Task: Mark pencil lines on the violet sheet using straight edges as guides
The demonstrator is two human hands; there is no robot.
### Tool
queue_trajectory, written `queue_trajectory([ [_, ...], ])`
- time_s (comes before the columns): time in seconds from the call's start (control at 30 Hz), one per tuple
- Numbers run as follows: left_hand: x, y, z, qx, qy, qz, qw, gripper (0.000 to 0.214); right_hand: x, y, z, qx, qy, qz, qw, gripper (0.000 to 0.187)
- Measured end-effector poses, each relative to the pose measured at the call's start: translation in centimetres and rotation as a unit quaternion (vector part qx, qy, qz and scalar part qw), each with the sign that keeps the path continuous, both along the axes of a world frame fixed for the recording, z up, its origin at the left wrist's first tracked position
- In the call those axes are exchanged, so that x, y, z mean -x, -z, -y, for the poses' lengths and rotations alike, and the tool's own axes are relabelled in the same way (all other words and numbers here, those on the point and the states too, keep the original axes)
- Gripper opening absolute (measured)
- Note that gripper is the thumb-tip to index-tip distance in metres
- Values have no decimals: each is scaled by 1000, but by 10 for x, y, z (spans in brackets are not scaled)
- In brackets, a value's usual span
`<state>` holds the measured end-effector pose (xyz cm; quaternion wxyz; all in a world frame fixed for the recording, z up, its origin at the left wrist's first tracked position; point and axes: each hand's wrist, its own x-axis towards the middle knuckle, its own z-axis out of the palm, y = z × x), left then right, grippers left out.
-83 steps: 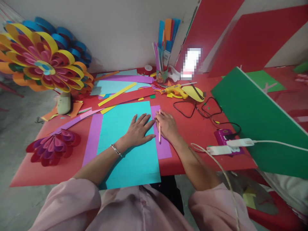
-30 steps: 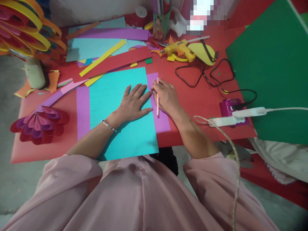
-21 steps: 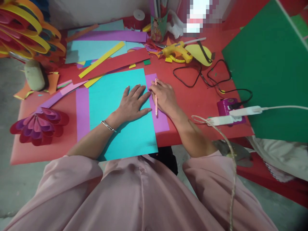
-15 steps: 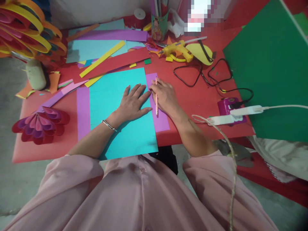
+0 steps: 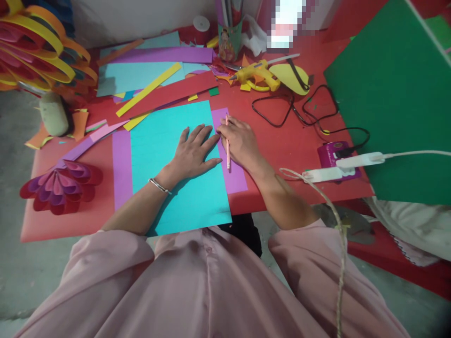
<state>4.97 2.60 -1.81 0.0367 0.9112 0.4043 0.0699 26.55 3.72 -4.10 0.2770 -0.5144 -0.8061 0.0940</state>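
A turquoise paper sheet lies over a purple paper sheet, whose strips show at its left and right sides. My left hand is spread flat on the turquoise sheet near its right edge. At that same edge my right hand rests on the purple strip, its fingers closed. A pink pencil lies along the right hand, held with its eraser end toward me. The right fingertips are partly hidden, and what they press on is hard to make out.
Behind the sheets lie a red paper strip, a yellow glue gun and a pencil cup. A looped paper flower sits at left. A power strip with cords and a green board are at right.
The camera view has shifted slightly. Both hands, the pencil and the sheets keep nearly the same places relative to each other.
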Motion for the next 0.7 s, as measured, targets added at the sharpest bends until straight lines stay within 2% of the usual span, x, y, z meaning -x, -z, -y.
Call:
queue_trajectory([
  [0.33, 0, -1, 0, 16, 0, 16, 1000, 81, 0, -6, 2, 16, 2, 1, 1000, 33],
  [0.7, 2, 8, 2, -30, 4, 9, 999, 80, 0, -8, 5, -6, 7, 31, 999, 34],
])
